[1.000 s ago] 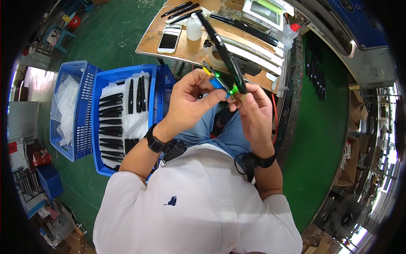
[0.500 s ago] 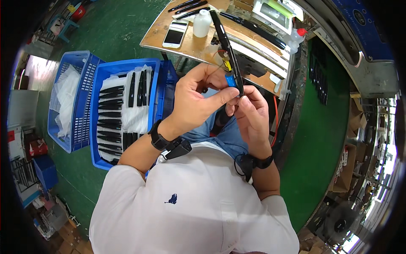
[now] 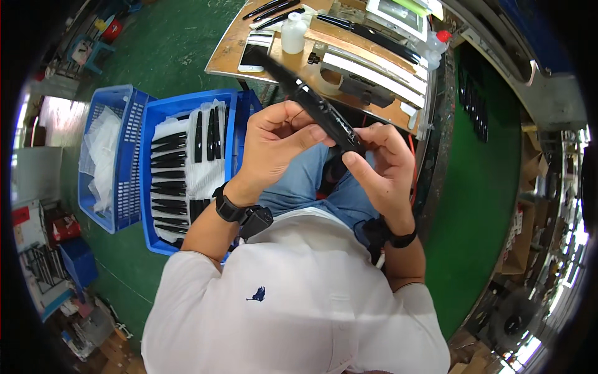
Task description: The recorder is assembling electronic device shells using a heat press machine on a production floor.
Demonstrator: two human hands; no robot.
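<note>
Beyond the hands stands the brown wooden table [image 3: 232,51]; left of the knees is the blue plastic crate [image 3: 230,134] of black pieces. The long, glossy black, tapered piece [image 3: 311,100] is held in the air before the table's near edge. Nearly upright half a second ago, it now slants leftward, its far tip overlapping the white, flat phone [image 3: 261,41] near the table's left corner. This suggests it has been turned to present another face. The left hand [image 3: 271,143] has thumb and forefinger closed on its lower side; the right hand's [image 3: 389,162] thumb and fingers, slightly parted, pinch its near end. The small blue-and-yellow part is no longer visible, perhaps hidden behind.
</note>
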